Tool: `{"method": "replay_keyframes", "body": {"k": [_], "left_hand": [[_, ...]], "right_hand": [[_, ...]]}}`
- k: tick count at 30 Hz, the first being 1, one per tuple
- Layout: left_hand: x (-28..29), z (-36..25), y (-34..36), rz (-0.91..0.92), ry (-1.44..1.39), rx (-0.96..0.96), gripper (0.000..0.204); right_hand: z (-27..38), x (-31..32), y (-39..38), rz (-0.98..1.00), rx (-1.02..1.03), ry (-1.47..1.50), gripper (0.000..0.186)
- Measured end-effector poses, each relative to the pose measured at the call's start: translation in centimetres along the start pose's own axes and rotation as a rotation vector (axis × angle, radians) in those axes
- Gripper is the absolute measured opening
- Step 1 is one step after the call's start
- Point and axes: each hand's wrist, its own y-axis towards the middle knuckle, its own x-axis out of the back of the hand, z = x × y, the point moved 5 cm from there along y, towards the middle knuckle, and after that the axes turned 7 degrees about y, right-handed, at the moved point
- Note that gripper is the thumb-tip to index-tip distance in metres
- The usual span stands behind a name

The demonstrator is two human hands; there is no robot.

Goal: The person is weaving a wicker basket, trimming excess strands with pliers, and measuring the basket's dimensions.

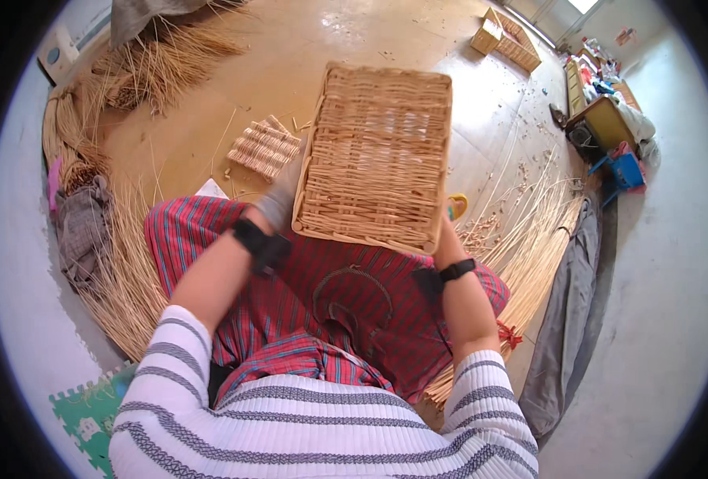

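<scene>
A rectangular basket (374,156) of golden woven wicker is held up in front of me, one broad woven face toward me. My left hand (280,195), in a greyish glove, is beside its lower left edge. That hand is smeared by motion, and its fingers cannot be made out. At the lower right corner my right hand (447,238) holds the basket from behind, its fingers hidden by the weave. Beyond my left hand, a small woven wicker panel (265,148) lies on the floor. Red checked cloth (322,295) covers my lap.
Loose straw-coloured canes (541,219) lie to the right beside a grey cloth (565,319). More cane bundles (158,68) line the left. A wicker box (510,40) stands far right, near a cluttered cabinet (605,120) and a blue stool (627,170). Scraps litter the floor.
</scene>
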Motion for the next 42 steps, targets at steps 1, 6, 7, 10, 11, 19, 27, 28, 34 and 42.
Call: {"method": "replay_keyframes", "body": {"k": [1,6,7,10,11,19,27,28,34,42], "left_hand": [[-1.1,2.8,1.3,-0.161,-0.248,0.392,0.076],[1.1,9.3,3.2,-0.159,0.617,-0.187,0.036],[0.0,9.4,4.1,-0.172,0.621,-0.230,0.049],[2.5,16.5,6.4,-0.146,0.219,0.148,0.073],[1.1,15.9,7.4,-0.135,0.041,0.147,0.080],[0.9,23.6,3.3,-0.212,0.170,0.622,0.070],[2.3,28.9,-4.3,-0.006,0.197,0.590,0.059],[-0.8,27.5,-3.7,0.161,0.424,0.671,0.066],[-1.8,27.6,-5.9,0.064,0.534,0.615,0.073],[-4.6,28.3,-7.4,-0.232,0.307,0.559,0.063]], "right_hand": [[-2.0,1.2,1.6,-0.006,-0.019,0.050,0.056],[-12.9,7.0,4.0,0.052,-0.176,0.048,0.058],[-14.5,8.5,5.3,0.033,-0.214,0.042,0.059],[-20.7,9.2,12.1,0.078,-0.327,0.038,0.060],[-21.8,11.9,13.1,0.071,-0.353,0.031,0.061],[-28.3,12.2,10.6,-0.088,-0.488,-0.256,0.071],[-28.5,10.2,3.5,-0.265,-0.505,-0.556,0.059],[-28.3,13.7,2.4,-0.340,-0.584,-0.835,0.055],[-25.0,4.3,3.7,-0.178,0.359,-1.459,0.056],[-28.6,0.1,5.5,0.272,0.425,-1.523,0.064]]}}
